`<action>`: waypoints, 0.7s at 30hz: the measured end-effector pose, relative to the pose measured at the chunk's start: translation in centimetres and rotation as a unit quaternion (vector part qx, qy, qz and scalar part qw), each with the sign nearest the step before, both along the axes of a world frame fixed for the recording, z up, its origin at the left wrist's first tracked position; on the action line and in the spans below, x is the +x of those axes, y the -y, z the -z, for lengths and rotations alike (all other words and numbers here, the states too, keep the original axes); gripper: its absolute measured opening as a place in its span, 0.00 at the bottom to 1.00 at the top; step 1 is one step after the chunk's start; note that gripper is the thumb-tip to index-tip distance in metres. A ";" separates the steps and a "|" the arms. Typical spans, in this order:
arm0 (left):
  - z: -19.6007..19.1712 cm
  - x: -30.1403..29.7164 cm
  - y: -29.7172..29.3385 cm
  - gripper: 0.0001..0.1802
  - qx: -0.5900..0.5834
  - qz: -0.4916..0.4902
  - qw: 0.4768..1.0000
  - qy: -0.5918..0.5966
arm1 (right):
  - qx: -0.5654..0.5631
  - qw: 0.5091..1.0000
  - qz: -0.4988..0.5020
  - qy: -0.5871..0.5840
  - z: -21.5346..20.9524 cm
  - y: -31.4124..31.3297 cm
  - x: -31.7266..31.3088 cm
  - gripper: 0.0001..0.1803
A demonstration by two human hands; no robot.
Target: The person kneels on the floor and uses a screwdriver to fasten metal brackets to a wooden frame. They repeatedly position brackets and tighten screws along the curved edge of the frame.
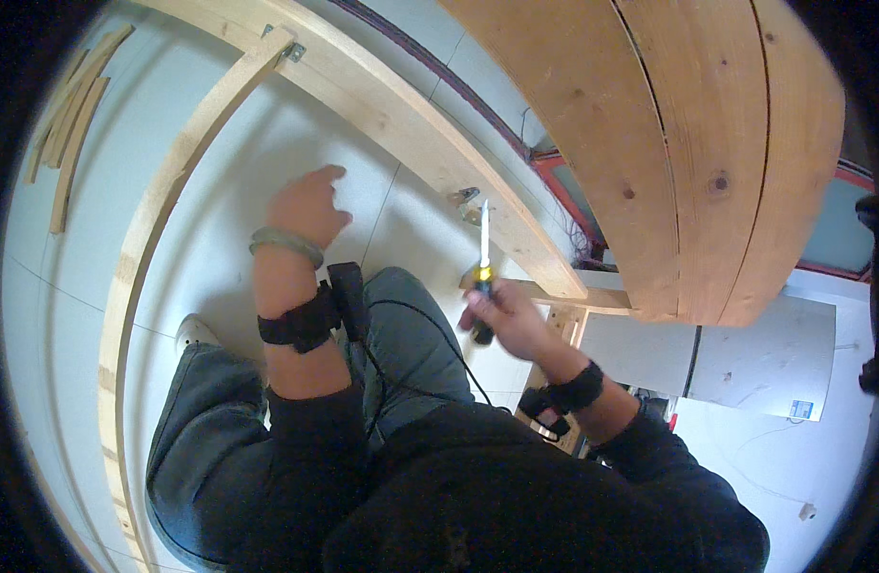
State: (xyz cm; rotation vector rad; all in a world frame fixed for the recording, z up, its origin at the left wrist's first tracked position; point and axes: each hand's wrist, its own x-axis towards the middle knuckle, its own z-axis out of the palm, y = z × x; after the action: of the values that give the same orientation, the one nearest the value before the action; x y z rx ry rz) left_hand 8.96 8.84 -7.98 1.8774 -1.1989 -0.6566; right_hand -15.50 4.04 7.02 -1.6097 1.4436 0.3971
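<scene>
The right hand (511,320) grasps a screwdriver (484,274), its fingers wrapped around the dark, rounded handle with the yellow collar showing just above them. The slim, shiny metal shaft points away from these fingers toward a small metal bracket (466,196) on a long board (382,115); whether the tip touches cannot be told. The left hand (310,205) is released, its fingers loosely parted and slightly blurred, over the floor and well apart from the screwdriver.

The board is pale, smooth-sawn wood with small knots, running slantwise beyond the fingers of both hands. To the left of the left fingers, a narrow wooden rail (191,143) meets it at another metal bracket (294,52). A ribbed, greenish bracelet (286,244) circles the left wrist behind the fingers, and 2 black straps sit on the forearms, 1 on each.

Under the left fingers spreads a floor (224,277) of pale, glossy tiles with thin joints. Farther left of those fingers lie loose wooden strips (76,124), straight-edged and partly overlapping. To the upper right of the right fingers stands a broad panel (688,162) of orange-brown planks, 3 visible, with dark gaps and round knots.

Right of the right fingers is a smooth grey cabinet (759,353) with a dark seam; its inside is hidden.
</scene>
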 end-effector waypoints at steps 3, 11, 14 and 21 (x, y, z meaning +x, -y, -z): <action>0.1 0.8 0.4 0.22 0.022 -0.089 0.995 0.026 | 0.067 0.997 -0.033 0.008 3.2 -1.2 -1.6 0.18; -3.1 0.7 0.3 0.20 0.030 -0.082 0.993 -0.085 | 0.191 0.955 0.093 0.209 6.2 -0.7 1.6 0.17; -5.2 0.3 0.2 0.19 0.039 -0.021 0.991 -0.129 | 0.189 0.940 0.153 0.240 7.3 -0.7 3.2 0.18; -11.8 -0.5 2.2 0.18 0.075 0.124 0.989 0.002 | 0.200 0.885 0.217 0.361 8.7 -0.4 4.9 0.15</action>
State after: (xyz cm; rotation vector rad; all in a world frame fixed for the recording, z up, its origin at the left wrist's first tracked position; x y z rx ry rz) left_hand 8.49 6.67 3.80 1.8674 -1.4338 -0.9000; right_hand -10.61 4.43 -1.73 -0.9021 1.0009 -0.1624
